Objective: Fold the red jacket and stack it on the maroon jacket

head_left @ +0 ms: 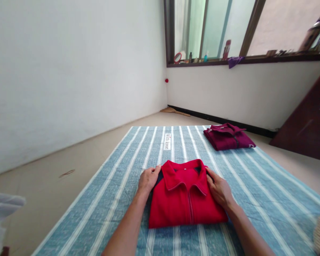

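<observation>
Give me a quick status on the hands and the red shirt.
Left hand and right hand flat against folded red shirt. Shirt on striped mat. Nothing blocking.

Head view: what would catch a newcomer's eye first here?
The bright red folded jacket lies in the middle of the blue striped sheet, with the left hand and right hand pressed against its two sides near the collar. A second, maroon folded garment lies at the sheet's far right corner.
</observation>
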Demonstrator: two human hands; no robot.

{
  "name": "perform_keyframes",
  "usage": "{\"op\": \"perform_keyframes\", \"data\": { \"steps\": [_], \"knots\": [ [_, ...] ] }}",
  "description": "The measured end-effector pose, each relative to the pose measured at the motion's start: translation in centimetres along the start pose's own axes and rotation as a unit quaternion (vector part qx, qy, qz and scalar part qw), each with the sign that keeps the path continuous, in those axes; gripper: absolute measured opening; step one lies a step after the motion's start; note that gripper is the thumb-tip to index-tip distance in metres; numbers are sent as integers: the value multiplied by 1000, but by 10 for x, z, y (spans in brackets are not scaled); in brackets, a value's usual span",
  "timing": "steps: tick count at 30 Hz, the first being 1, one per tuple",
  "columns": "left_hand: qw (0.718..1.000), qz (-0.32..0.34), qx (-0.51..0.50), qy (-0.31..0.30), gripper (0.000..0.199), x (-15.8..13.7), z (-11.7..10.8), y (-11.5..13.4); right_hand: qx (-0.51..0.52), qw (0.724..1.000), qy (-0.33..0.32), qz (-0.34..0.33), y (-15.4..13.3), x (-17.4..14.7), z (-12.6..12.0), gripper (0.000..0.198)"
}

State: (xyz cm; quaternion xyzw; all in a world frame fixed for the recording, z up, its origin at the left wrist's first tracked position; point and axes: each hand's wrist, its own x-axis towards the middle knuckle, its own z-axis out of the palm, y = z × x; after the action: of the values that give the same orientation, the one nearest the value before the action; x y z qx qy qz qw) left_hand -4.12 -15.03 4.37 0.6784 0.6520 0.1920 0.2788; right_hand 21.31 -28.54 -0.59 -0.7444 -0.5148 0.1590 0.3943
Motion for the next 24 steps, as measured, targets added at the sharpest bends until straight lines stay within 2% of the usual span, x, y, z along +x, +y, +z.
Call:
{"op": "perform_keyframes", "data": {
  "steps": [3,7,13,19,24],
  "knots": [
    [998,-1,-54,-34,52,-10,-8,-4,31,999,17,11,2,-1,2,46],
    [988,-24,-121,-90,50,-29,-16,-10,87,996,23,26,7,0,5,52],
    [974,-58,-163,-149,53,-50,-21,-14,144,985,74,62,16,6,6,62],
    [964,-87,-180,-174,59,-62,-28,-15,157,987,25,38,18,9,5,52],
    [956,-84,-202,-195,64,-70,-32,-16,134,990,21,50,18,10,4,53]
  ]
}}
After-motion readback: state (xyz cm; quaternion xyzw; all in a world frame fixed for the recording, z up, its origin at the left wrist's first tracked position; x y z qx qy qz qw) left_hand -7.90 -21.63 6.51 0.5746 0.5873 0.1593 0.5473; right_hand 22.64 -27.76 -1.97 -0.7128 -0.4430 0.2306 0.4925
